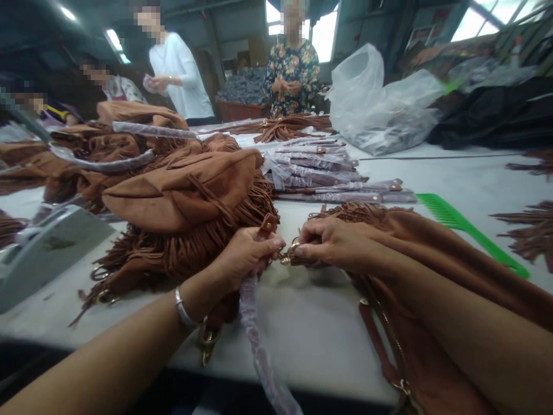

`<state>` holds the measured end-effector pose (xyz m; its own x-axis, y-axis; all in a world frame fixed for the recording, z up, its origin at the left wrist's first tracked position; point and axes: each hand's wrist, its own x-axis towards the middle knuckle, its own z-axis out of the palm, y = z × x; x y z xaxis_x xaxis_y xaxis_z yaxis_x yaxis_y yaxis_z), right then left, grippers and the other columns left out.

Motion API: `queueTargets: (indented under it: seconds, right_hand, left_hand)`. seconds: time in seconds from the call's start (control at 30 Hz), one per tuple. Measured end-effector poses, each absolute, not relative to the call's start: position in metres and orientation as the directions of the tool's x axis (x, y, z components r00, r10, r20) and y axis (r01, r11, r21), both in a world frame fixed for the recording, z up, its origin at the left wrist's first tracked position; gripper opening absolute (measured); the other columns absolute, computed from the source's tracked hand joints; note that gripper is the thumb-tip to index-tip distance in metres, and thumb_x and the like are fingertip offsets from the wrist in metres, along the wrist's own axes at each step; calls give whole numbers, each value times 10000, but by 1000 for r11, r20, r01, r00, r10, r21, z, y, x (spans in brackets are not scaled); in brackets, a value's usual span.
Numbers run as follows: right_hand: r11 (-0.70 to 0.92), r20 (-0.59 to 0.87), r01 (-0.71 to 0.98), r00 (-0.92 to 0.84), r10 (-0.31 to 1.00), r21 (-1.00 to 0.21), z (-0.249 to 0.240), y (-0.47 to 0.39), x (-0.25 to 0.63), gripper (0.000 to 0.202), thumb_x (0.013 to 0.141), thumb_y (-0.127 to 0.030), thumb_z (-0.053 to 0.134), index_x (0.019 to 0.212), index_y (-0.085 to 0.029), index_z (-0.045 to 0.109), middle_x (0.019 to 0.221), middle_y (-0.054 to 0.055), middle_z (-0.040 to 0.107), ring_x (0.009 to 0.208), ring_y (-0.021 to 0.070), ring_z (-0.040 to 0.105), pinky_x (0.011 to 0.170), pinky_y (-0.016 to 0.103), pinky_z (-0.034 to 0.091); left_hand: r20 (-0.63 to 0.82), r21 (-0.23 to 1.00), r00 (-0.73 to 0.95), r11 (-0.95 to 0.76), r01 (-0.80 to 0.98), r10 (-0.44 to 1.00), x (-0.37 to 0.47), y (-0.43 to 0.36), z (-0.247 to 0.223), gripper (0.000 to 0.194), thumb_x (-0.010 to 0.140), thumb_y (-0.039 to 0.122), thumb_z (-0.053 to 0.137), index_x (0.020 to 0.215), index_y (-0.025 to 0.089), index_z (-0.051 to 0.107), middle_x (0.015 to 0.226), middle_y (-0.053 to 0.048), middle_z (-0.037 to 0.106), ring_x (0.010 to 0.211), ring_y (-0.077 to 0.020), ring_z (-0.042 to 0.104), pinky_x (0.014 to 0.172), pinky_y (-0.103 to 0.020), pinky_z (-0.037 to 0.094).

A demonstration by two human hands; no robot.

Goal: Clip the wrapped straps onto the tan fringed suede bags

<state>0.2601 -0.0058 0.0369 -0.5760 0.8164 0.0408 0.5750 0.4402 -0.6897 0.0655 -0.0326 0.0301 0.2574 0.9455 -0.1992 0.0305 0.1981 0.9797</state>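
Observation:
My left hand (248, 253) is closed around the brown end of a bag strap (254, 323), whose wrapped length hangs down past the table edge in clear plastic. Close to it, my right hand (324, 242) pinches gold metal hardware (290, 252) at the fringed end of a brown suede bag (415, 236). The strap end and the hardware meet between my fingers; whether they are joined I cannot tell. Under my right forearm the bag shows a gold zip and a brown zip pull (378, 340). Left of my hands lies a fringed brown bag (185, 190).
More brown bags (103, 144) are piled at the left. Plastic-wrapped straps (319, 167) lie stacked ahead, and a green comb (470, 230) lies at the right. A white plastic bag (384, 109) stands farther back. Several people are across the table; a grey stand (56, 248) is at the left.

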Motion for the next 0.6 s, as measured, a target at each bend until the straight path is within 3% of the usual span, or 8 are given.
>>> queueTargets:
  seconds: [0.23,0.4,0.6]
  right_hand:
    - [408,50,540,-558,828,-736,34,-5,261,254,715,-390,603,725,-137,623,592,-5,566,524,86,460,461,191,306]
    - [391,35,548,-549,835,-739,36,-3,262,260,728,-392,581,743,-135,618,614,4,576,545,95,474,474,197,318]
    - [398,101,645,-447,889,-653,39,-5,257,272,751,-406,538,710,-144,597,583,-4,550,532,90,458,479,202,281]
  left_hand:
    - [-118,986,255,83,145,960,75,-45,25,367,692,455,663,636,132,499,352,83,385,274,-22,298,306,-156,152]
    - [-103,991,295,73,112,950,74,-43,22,309,679,371,694,814,118,578,492,66,499,303,-17,351,301,-145,225]
    - [-105,994,241,103,19,965,80,-36,20,277,665,314,701,789,115,554,489,67,493,307,-17,357,298,-133,227]
